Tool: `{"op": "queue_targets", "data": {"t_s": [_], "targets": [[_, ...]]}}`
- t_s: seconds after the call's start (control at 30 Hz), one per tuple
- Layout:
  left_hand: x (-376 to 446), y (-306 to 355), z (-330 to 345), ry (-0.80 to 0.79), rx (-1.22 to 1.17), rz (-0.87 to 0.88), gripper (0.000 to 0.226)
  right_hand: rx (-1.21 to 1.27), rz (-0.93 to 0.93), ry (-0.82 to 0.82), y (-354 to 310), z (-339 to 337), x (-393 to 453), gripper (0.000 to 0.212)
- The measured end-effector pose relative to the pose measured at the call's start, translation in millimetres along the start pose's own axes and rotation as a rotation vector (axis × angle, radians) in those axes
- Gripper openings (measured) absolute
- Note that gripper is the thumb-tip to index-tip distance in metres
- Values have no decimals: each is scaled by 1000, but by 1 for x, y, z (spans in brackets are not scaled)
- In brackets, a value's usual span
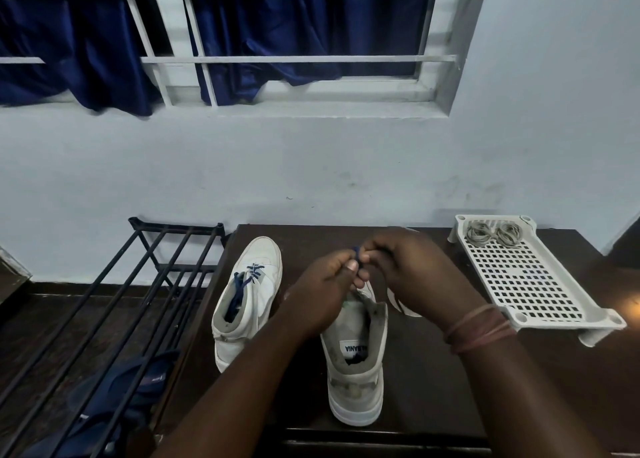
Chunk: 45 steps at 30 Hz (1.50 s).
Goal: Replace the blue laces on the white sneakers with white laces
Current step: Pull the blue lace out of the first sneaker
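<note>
Two white sneakers stand on a dark wooden table (pixel 433 388). The left sneaker (pixel 247 295) carries a blue lace (pixel 247 277), tied near the toe and trailing into its opening. Over the right sneaker (pixel 356 360), heel toward me, both hands meet above its front part. My left hand (pixel 325 291) and my right hand (pixel 412 267) each pinch a piece of blue lace (pixel 356 254) between fingertips and thumb. The hands hide that shoe's front and eyelets. Two coiled white laces (pixel 493 233) lie on a white perforated tray (pixel 530 277) at the right.
A black metal rack (pixel 114 302) stands left of the table, with dark blue footwear (pixel 138 388) under its bars. The pale wall and a barred window with blue curtains (pixel 284 35) rise behind. A white strip (pixel 398 303) lies on the table by the right shoe.
</note>
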<state>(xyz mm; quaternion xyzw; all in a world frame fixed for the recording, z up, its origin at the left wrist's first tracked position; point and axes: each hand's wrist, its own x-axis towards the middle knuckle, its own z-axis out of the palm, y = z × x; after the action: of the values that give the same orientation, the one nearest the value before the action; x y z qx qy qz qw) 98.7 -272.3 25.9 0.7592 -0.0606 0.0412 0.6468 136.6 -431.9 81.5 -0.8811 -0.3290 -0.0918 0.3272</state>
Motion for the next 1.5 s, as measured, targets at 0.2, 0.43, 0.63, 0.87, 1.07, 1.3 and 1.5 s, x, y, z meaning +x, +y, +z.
{"op": "queue_targets", "data": {"t_s": [0.2,0.43,0.63,0.87,1.07,1.3,1.5], "targets": [[-4,5,-6,-168,-273,-101,30,232,168,192,8,-4,-2,10],[-1,13,-12,-135,-983,-113,32,356,251,143,14,22,-3,13],[6,6,-19,188,-1052,-86,36,60,127,-182,5,49,-7,16],[6,0,-7,263,-349,-157,30,-19,21,-106,-10,29,-2,11],[-3,5,-4,-7,-200,-104,29,112,84,81,-10,-1,1,8],[-5,10,-6,-79,-644,-136,30,405,295,203,17,13,-2,16],[-2,13,-10,3,-1088,-174,32,611,298,105,-4,45,-3,26]]}}
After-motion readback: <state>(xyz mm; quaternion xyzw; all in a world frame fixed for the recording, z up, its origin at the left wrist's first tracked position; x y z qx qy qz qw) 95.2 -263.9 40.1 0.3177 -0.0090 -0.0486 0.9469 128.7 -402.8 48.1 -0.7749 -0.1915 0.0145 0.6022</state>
